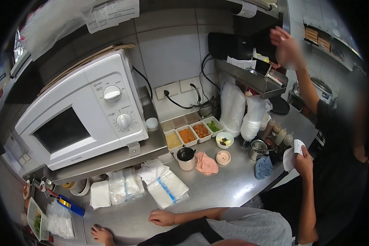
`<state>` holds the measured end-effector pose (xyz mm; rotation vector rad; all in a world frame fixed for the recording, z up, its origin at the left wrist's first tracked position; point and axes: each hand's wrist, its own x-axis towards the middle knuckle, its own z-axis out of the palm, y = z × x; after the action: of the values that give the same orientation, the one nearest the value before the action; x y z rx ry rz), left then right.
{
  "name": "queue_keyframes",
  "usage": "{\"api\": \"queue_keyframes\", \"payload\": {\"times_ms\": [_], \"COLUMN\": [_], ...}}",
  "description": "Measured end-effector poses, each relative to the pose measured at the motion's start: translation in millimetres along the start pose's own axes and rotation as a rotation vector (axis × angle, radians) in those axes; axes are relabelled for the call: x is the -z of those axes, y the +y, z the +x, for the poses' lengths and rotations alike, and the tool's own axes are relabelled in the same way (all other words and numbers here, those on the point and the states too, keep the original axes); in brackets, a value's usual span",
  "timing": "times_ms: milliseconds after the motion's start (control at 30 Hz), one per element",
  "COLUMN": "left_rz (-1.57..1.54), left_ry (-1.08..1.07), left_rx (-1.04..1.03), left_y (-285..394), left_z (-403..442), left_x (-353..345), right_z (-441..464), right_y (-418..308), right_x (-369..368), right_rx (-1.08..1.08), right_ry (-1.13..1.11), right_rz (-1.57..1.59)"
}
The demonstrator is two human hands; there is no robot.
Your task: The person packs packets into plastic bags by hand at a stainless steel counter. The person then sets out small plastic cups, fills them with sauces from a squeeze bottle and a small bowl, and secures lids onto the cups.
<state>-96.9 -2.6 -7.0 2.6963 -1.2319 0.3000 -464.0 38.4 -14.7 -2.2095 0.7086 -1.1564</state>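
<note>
My left hand [101,235] rests on the steel counter [127,223] at the bottom, its fingers apart and holding nothing. To its right, my right hand [162,217] lies on the same counter with loosely bent fingers, also holding nothing. Just beyond my right hand is a stack of clear plastic bags with a blue strip [168,189]. More packets of bags [125,186] and a white stack [100,194] lie farther left. Left of my left hand are a bundle of white wrapped items [60,219] and a blue-and-yellow tool [71,205].
A white microwave [84,110] stands on a raised shelf. Food tubs [187,135], a small bowl [224,140], a pink cup [186,159], cloths [206,163] and sauce bottles [281,136] line the back. A co-worker's hand [303,163] holds a labelled white item [293,156]; their other hand is raised.
</note>
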Motion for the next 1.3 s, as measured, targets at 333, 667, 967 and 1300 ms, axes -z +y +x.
{"api": "queue_keyframes", "payload": {"times_ms": [333,667,967,1300], "left_rz": [-0.054,-0.193,-0.047,-0.055], "left_ry": [-0.034,0.071,-0.055,-0.006], "left_rx": [0.009,-0.144,0.016,-0.004], "left_y": [3,-11,3,-2], "left_z": [-6,-17,-33,-21], "left_x": [12,-7,29,14], "right_z": [3,-2,-1,-60], "right_y": [1,-1,0,-46], "right_x": [2,-2,-4,22], "right_rx": [0.013,0.022,0.080,0.032], "right_ry": [-0.017,-0.048,-0.033,0.126], "right_rz": [-0.046,-0.121,-0.146,-0.251]}}
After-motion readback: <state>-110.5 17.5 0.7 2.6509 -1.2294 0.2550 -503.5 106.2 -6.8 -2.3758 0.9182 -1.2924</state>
